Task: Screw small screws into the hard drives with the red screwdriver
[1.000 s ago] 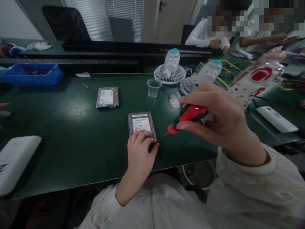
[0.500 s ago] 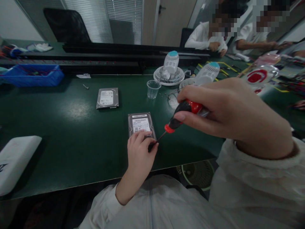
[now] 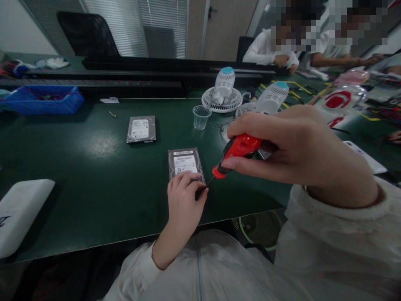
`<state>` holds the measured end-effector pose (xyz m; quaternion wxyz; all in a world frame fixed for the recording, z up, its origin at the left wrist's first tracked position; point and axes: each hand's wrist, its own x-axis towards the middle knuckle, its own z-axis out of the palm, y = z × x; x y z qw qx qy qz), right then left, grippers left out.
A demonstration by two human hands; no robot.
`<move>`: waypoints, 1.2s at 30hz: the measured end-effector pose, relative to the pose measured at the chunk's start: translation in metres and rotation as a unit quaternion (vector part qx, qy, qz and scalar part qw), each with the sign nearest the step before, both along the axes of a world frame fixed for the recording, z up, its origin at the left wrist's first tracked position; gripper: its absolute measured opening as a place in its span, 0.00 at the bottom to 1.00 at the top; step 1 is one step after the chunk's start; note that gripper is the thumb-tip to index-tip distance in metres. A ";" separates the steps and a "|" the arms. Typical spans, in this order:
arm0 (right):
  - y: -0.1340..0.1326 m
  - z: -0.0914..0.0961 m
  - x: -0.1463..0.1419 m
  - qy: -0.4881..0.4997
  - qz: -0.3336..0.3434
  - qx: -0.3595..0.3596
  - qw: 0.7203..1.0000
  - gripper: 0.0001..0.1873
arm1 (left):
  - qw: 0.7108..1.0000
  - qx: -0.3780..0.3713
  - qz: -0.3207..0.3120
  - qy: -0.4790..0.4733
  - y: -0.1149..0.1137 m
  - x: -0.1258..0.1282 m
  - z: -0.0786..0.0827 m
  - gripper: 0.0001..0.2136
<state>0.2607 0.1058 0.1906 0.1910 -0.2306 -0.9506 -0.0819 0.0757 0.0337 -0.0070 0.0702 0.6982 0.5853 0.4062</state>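
Note:
A hard drive (image 3: 184,163) lies label-up on the green table (image 3: 94,175), close to the front edge. My left hand (image 3: 184,200) rests on its near end, fingers curled and pressing it down, thumb by the near right corner. My right hand (image 3: 300,146) is closed round the red and black handle of a screwdriver (image 3: 233,154). The thin shaft slants down left, and its tip meets the drive's near right corner beside my left thumb.
A second hard drive (image 3: 141,129) lies farther back, a clear plastic cup (image 3: 200,116) to its right. Two small white fans (image 3: 223,92) stand behind. A blue bin (image 3: 40,98) sits far left, a white device (image 3: 19,213) near left. Other people work at the far right.
My right hand has drifted slightly left and lower with the screwdriver, its handle turned in my fingers. The left hand and the drive have stayed put.

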 end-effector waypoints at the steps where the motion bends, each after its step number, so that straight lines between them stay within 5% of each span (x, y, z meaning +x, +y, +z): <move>1: 0.000 0.000 -0.001 0.000 -0.014 0.007 1.000 0.16 | 1.000 -0.001 0.001 -0.001 0.000 0.000 0.000 0.07; 14: 0.006 -0.015 -0.013 0.074 0.080 -0.053 0.993 0.06 | 1.000 -0.019 0.007 -0.001 0.000 0.001 0.001 0.06; 19: 0.002 -0.012 -0.014 0.028 0.087 -0.075 0.993 0.09 | 1.000 -0.018 0.005 0.000 0.000 0.001 0.001 0.06; 36: 0.003 -0.015 -0.015 0.100 0.118 -0.100 0.983 0.08 | 1.000 -0.010 0.008 -0.005 0.000 0.001 0.001 0.07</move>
